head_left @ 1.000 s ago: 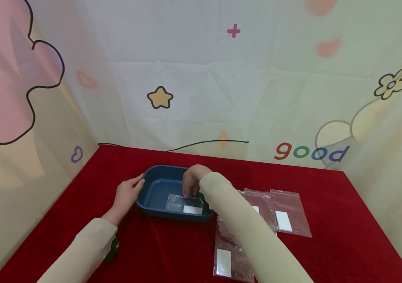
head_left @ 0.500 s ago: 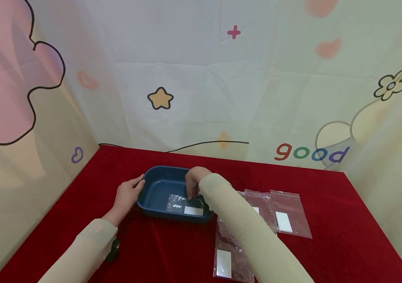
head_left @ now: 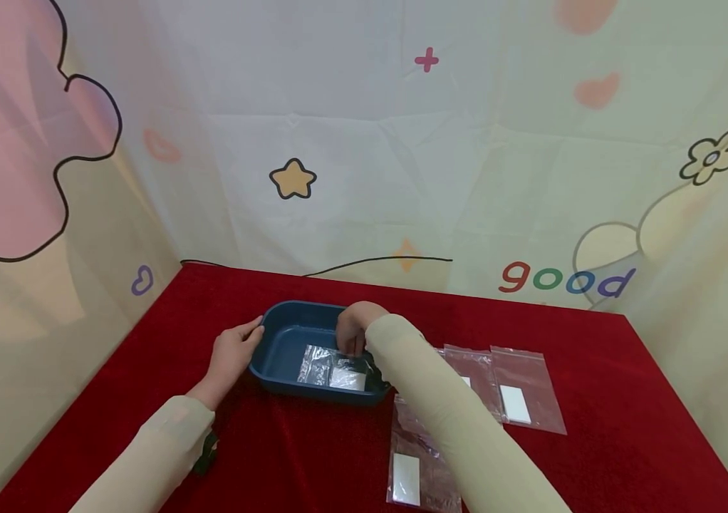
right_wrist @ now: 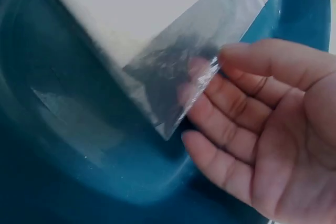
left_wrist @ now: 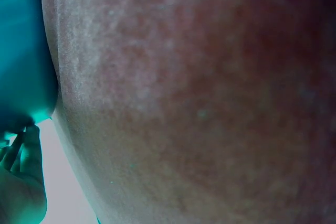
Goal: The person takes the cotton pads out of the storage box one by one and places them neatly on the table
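Observation:
A blue plastic basin (head_left: 287,340) stands on the red cloth in the head view. My left hand (head_left: 231,354) grips its left rim between thumb and fingers. Inside the basin lies a clear plastic zip bag (head_left: 317,365) with a white rectangular label or card (head_left: 347,379) on or in it. My right hand (head_left: 354,329) reaches into the basin from the right. In the right wrist view it pinches the bag's edge (right_wrist: 181,109), thumb above and fingers partly behind the clear film. A hand (left_wrist: 23,182) at the basin's edge shows in the left wrist view.
To the basin's right, several more clear bags with white rectangles lie on the cloth, one at the far right (head_left: 546,377) and one nearer the front (head_left: 431,484). The right sleeve (head_left: 454,413) covers part of them. A printed curtain (head_left: 364,178) hangs behind the table.
My right hand has shifted slightly right within the basin. The bag there has turned and tilted a little under it. The left hand keeps its hold on the rim.

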The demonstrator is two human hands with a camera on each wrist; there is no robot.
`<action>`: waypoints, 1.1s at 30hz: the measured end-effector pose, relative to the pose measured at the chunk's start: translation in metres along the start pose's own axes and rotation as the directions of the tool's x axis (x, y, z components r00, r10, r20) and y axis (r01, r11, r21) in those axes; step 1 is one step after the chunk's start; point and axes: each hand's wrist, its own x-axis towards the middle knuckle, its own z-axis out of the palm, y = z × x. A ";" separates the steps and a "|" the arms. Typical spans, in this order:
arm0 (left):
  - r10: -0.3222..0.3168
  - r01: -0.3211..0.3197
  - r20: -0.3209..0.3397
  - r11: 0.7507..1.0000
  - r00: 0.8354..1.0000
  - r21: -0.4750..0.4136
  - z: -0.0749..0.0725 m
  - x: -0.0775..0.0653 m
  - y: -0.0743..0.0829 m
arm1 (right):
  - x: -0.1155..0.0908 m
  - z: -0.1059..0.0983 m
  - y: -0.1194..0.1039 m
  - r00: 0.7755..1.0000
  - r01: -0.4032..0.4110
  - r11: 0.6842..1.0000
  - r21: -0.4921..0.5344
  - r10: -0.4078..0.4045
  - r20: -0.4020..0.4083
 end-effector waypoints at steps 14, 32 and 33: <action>-0.028 0.028 0.004 0.999 1.000 -0.027 -0.001 -0.001 0.002 | -0.003 0.000 0.002 0.990 0.068 0.987 0.148 -0.086 0.115; -0.020 0.020 0.000 1.000 1.000 -0.016 0.000 -0.002 0.001 | -0.013 -0.004 0.008 0.973 0.229 0.938 0.258 -0.212 -0.095; -0.015 0.015 -0.001 1.000 1.000 -0.014 0.000 -0.001 0.001 | -0.014 -0.005 0.009 0.969 0.244 0.938 0.248 -0.222 -0.111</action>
